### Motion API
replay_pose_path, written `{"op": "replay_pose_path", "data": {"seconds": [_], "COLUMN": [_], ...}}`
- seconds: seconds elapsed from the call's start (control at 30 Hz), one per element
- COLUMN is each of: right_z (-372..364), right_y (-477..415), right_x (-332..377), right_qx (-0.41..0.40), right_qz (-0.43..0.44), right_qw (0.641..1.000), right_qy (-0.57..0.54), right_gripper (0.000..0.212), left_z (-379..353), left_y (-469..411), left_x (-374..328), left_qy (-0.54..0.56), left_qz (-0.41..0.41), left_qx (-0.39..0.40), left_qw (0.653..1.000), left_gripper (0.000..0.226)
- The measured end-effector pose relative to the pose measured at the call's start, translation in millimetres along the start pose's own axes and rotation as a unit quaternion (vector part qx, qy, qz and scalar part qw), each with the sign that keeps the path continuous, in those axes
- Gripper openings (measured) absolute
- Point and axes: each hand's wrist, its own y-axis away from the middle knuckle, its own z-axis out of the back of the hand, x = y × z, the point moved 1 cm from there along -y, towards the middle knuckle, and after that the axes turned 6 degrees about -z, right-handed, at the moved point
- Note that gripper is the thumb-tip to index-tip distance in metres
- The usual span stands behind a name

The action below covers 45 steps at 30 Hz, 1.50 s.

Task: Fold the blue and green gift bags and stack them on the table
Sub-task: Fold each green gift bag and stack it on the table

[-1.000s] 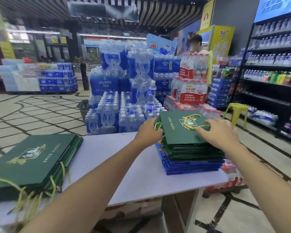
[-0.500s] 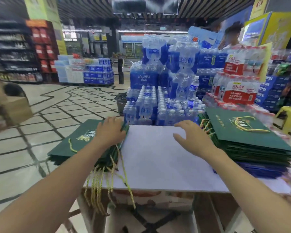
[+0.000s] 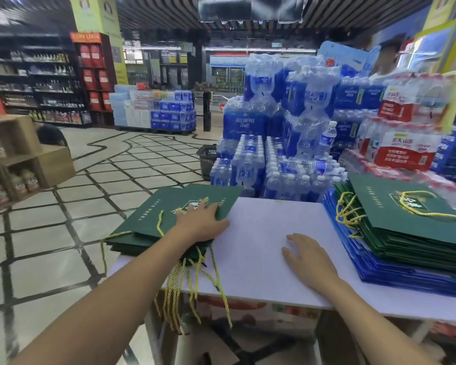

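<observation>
Bags wait in two piles at either end of the white table. On the person's left, a pile of flat green gift bags overhangs the table's near-left corner, its gold cord handles spilling down over the front edge. On the right stands what looks like the finished stack, green bags laid on blue bags, with the top bag's cord lying up on its face rather than dangling, probably so the next bag can sit flat on it. The left hand lies palm down on the top bag of the left pile, fingers straight and spread beside the printed emblem, thumb toward the pile's right edge. It presses rather than grasps, probably to pin the top bag or slide it free of those beneath. The right hand rests flat on the tabletop between the piles, fingers extended and holding nothing, apart from both. That middle stretch seems kept as the working space where a bag can be drawn over and folded. Judging by the two piles, the task is well along, but a fair number of green bags on the left are not yet done. The next move would call for separating a single bag without dragging the tangled cords along. Shrink-wrapped packs of bottled water are heaped just behind the table.
</observation>
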Motion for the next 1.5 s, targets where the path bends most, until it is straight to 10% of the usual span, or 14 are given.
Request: {"op": "replay_pose_path", "data": {"seconds": [0.3,0.5,0.73,0.93,1.17,1.5], "right_z": [11,21,14,44,47,55], "right_y": [6,27,57,28,-23,-29], "right_x": [-6,-23,28,21,7,6], "right_qx": [-0.15,-0.165,0.028,0.059,0.115,0.15], "right_qz": [0.023,-0.081,0.134,0.023,-0.086,0.037], "right_qw": [0.975,0.974,0.989,0.972,0.954,0.982], "right_qy": [-0.164,-0.135,0.052,0.226,0.262,0.112], "right_gripper": [0.041,0.028,0.05,0.048,0.047,0.058], "left_z": [-26,-54,-74,-63,-47,-56], "left_y": [14,-5,-21,-13,2,-11], "left_x": [-133,-124,-94,-94,-110,-55], "left_qy": [0.017,-0.032,-0.088,-0.094,-0.024,-0.099], "left_qz": [-0.205,-0.178,-0.152,-0.181,-0.278,-0.256], "left_qx": [-0.022,0.021,-0.01,0.025,0.074,0.091], "left_qw": [0.978,0.983,0.984,0.979,0.957,0.957], "left_gripper": [0.082,0.056,0.042,0.034,0.046,0.051]}}
